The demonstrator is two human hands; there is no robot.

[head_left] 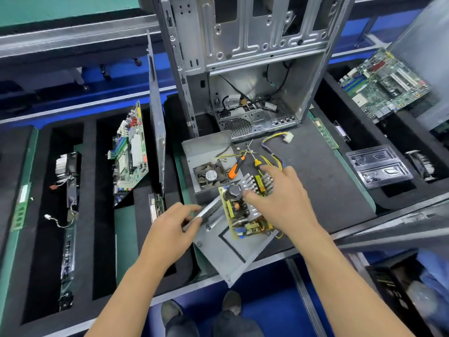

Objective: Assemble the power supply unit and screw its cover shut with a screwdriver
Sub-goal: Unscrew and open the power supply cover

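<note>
Motherboard (pixel 130 152) stood on edge in left foam slot. Left hand (pixel 170 229) pinched on left wall of PSU base (pixel 223 251); base corner overhung past bench front edge. Board (pixel 245 210) tilted in base, gripped from above by right hand (pixel 284 198). Cover (pixel 206 156) with fan, two screwdrivers (pixel 237 166) just behind. Bare mat (pixel 328 171) at right.

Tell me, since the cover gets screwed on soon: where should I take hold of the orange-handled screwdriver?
Grip the orange-handled screwdriver by its thick orange and black handle, coming from above and the near side. It lies flat in the fan cover with the handle pointing toward the person and the thin shaft crossing the yellow-handled screwdriver, so the handle end is the free part.
</note>
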